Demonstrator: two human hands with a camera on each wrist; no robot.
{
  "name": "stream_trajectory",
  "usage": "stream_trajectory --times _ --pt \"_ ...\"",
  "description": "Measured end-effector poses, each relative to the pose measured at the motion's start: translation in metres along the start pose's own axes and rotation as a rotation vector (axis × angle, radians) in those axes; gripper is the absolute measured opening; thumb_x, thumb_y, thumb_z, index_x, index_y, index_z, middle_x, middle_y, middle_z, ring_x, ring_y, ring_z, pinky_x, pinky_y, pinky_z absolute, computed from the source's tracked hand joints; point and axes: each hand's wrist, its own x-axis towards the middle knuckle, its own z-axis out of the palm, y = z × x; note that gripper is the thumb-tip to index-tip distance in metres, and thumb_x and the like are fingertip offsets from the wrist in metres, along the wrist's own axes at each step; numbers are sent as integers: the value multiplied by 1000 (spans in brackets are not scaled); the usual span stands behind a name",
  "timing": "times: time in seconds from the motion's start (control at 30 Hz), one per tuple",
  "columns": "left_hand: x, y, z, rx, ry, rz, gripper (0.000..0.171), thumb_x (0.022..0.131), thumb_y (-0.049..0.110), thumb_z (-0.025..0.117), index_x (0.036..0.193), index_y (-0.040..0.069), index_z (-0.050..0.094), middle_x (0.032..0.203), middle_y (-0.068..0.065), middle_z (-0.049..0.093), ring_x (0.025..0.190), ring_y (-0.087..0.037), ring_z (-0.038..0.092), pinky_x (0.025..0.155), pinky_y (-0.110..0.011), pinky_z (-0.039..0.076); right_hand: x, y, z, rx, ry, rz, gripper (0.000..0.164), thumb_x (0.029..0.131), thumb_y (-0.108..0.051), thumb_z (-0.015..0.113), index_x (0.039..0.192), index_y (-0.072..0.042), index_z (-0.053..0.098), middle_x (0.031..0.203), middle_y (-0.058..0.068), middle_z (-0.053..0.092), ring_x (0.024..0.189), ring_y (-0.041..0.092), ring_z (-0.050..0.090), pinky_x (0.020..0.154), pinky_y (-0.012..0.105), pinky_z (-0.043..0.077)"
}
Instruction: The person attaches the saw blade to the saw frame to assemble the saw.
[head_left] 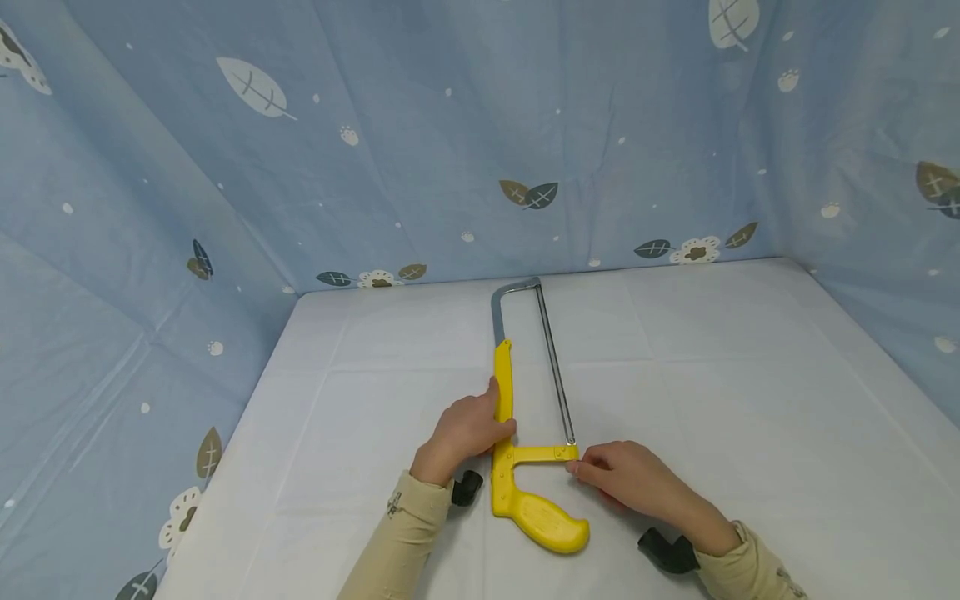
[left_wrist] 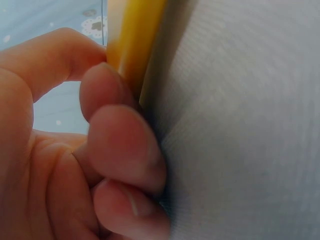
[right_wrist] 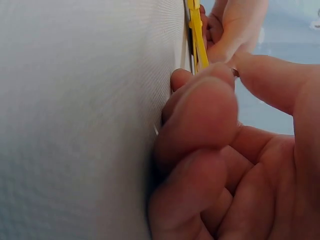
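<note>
A hacksaw (head_left: 543, 454) lies flat on the white-covered table, with a yellow handle and frame bar and a grey bow at its far end. Its thin blade (head_left: 555, 362) runs along the right side, from the bow to a short yellow crosspiece. My left hand (head_left: 468, 427) grips the yellow frame bar (left_wrist: 135, 40), thumb over it and fingers curled against its side. At the outer end of the crosspiece, my right hand (head_left: 633, 477) pinches with thumb and forefinger; the fingers mostly hide the small part between them. Its other fingers are curled close to the cloth.
White cloth (head_left: 735, 375) covers the table, with faint fold creases. Blue curtains (head_left: 450, 125) printed with leaves and flowers enclose the back and sides. A dark wrist-camera mount (head_left: 667, 552) sits by the right sleeve, and another (head_left: 467, 488) by the left.
</note>
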Motion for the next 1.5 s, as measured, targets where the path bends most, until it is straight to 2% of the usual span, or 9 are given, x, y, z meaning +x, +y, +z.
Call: stream_trajectory --times 0.3,0.53,0.87,1.23,1.5 --pt "-1 1 0 -7 -4 -4 78 81 38 51 143 6 16 57 -2 47 42 -16 42 43 -27 34 0 2 0 0 -15 -24 34 86 -47 49 67 -21 56 44 -7 43 41 11 42 44 24 32" --pt "-1 0 0 -18 -2 0 78 81 38 51 143 6 16 58 -3 48 43 -16 44 44 -27 35 0 6 0 32 -24 -45 30 86 -45 50 70 -21 58 45 -6 44 39 11 42 43 24 33" --pt "0 0 1 -7 -1 0 78 82 39 51 143 6 16 59 -2 48 45 -16 44 45 -27 35 1 8 2 132 -6 56 29 81 -46 58 82 -17 53 46 -2 46 37 15 43 38 23 29" --pt "1 0 0 7 1 0 79 82 39 52 143 6 16 57 -2 48 43 -15 44 43 -26 35 0 9 -1 140 -46 -19 30 86 -44 52 74 -16 56 46 -4 46 39 13 44 40 24 32" --pt "0 0 0 3 3 3 79 81 38 52 143 6 16 56 -2 48 41 -15 43 42 -26 34 0 8 0 118 -45 -21 39 87 -47 48 66 -15 55 46 -4 46 39 12 43 40 24 32"
